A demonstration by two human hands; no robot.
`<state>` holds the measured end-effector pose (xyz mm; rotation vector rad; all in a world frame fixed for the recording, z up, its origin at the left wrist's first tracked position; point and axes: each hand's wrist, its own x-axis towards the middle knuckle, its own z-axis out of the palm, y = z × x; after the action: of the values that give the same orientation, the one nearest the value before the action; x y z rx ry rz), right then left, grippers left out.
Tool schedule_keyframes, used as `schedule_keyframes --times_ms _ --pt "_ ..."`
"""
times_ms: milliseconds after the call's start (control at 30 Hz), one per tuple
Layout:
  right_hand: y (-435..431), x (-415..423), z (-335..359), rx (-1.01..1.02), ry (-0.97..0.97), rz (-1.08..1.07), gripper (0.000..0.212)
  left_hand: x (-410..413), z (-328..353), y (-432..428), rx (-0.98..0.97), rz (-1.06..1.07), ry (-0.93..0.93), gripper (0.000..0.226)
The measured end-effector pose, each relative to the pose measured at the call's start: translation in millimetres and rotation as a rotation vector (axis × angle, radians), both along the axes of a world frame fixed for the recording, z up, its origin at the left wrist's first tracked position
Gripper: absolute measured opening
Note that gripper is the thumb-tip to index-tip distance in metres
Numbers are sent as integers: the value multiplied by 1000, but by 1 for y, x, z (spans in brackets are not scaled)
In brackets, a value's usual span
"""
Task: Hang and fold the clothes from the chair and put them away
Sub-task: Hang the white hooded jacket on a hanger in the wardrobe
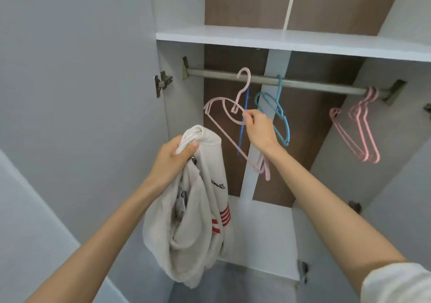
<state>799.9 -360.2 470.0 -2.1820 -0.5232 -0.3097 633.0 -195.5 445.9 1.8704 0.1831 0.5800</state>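
Open wardrobe (pixel 182 139): left hand (pixel 172 160) grips sweatshirt (pixel 198 221); right hand (pixel 258 127) pinches pink hanger (pixel 217 99) near rail (pixel 314 85).

A shelf (pixel 233 35) is lying across the wardrobe (pixel 182 120), just above a rail (pixel 214 74). A lone hanger (pixel 283 125) is hanging mid-rail; a pair of hangers (pixel 363 134) is hanging together at the rail's right end. Left of the lone one, the right hand (pixel 258 127) is holding a tilted hanger (pixel 219 125), hook up before the rail. Lower left, the left hand (pixel 172 160) is gripping a garment (pixel 198 221), which is dangling below it.
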Motion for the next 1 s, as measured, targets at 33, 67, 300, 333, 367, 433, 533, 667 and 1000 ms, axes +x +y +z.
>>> schedule_keyframes --times_ms 33,67,300,333,367,433,533,667,1000 --pt "-10 -16 0 0 0 10 32 -6 0 -5 6 -13 0 16" --pt "-24 -37 -2 1 7 4 31 -16 -1 -13 14 -43 4 17" --pt "-123 -181 -13 99 269 86 25 -76 -10 -84 53 -292 52 20" --pt "-137 -200 -16 120 294 103 24 -84 -12 -95 76 -339 59 22" --pt "-150 -219 -18 148 313 116 23 -93 -13 -107 100 -392 64 23" --pt "-173 -252 -25 254 357 140 17 -110 -14 -130 137 -487 60 18" --pt "-208 -297 -36 381 394 107 10 -135 -15 -165 157 -602 29 9" --pt "-259 -356 -51 381 366 -10 10 -170 -17 -209 164 -769 45 17" --pt "-352 -504 -82 291 316 -222 21 -267 -40 -309 164 -1103 144 5"
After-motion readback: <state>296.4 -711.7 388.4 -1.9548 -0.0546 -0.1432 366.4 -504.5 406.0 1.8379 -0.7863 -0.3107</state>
